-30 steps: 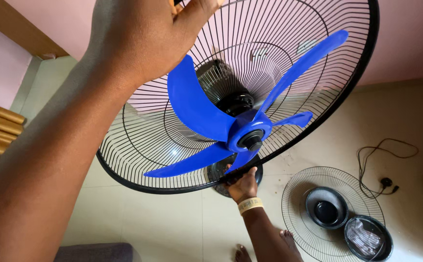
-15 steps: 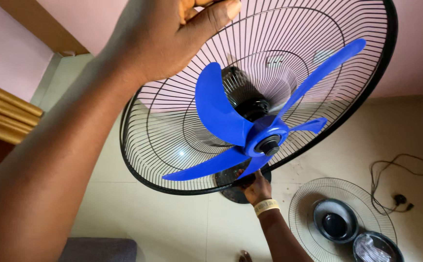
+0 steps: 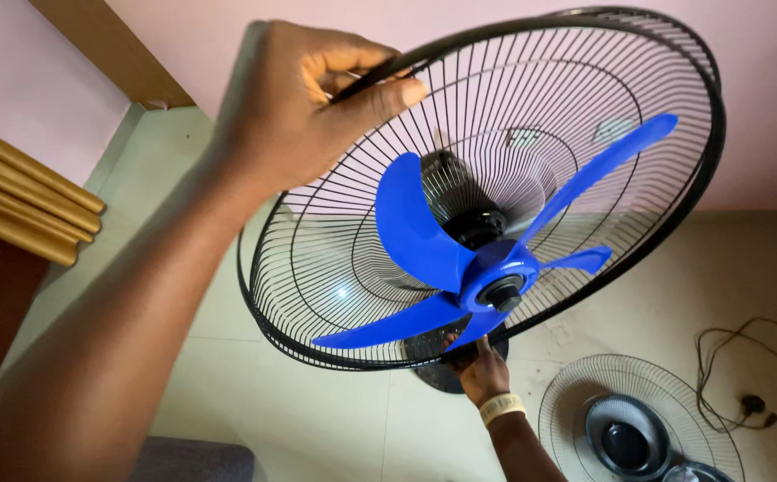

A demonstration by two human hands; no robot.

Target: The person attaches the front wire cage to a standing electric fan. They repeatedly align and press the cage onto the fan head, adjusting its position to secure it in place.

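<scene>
A fan head with a black wire rear guard point(image 3: 317, 268) and blue blades point(image 3: 460, 259) tilts up in front of me. My left hand point(image 3: 308, 107) grips the guard's black rim at the upper left, thumb over the edge. My right hand point(image 3: 482, 370), with a pale wristband, reaches from below and holds the dark part under the fan's lower edge, behind the blades. The blue hub has a black cap point(image 3: 503, 293) at its centre.
A separate wire front guard point(image 3: 643, 428) with a round dark centre lies on the pale tiled floor at lower right. A black power cord point(image 3: 745, 384) trails beside it. Yellowish curtain folds point(image 3: 14, 196) and a dark wooden piece stand at left. A pink wall is behind.
The fan head has shifted right and up in view, and the floor guard with it. My left hand has curled tighter around the rim. My right hand stays under the fan.
</scene>
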